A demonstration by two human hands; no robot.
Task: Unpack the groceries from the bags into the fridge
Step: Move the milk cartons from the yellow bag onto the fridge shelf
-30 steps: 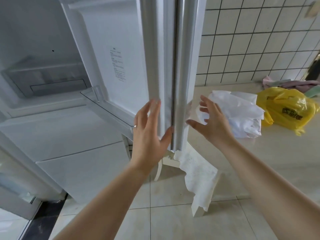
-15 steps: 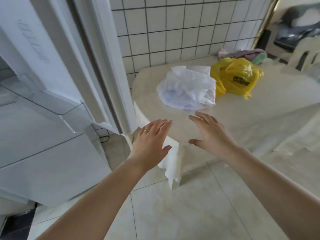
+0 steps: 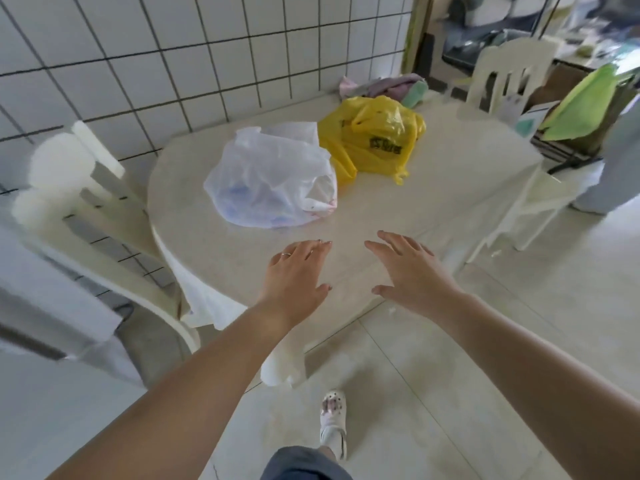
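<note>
A pale round tabletop (image 3: 433, 209) stands against a tiled wall (image 3: 173, 57). On it, a white bag (image 3: 270, 181) touches a yellow bag (image 3: 374, 136) behind it. Nearer than the white bag, the left hand (image 3: 298, 275) and right hand (image 3: 412, 271) hover with fingers spread, holding nothing.

White square tiles with dark grout cover the wall (image 3: 145, 46). A round, cloth-covered worktop (image 3: 433, 188) stands against it on a pale tiled floor (image 3: 450, 393), cream chairs (image 3: 512, 71) beside it.
</note>
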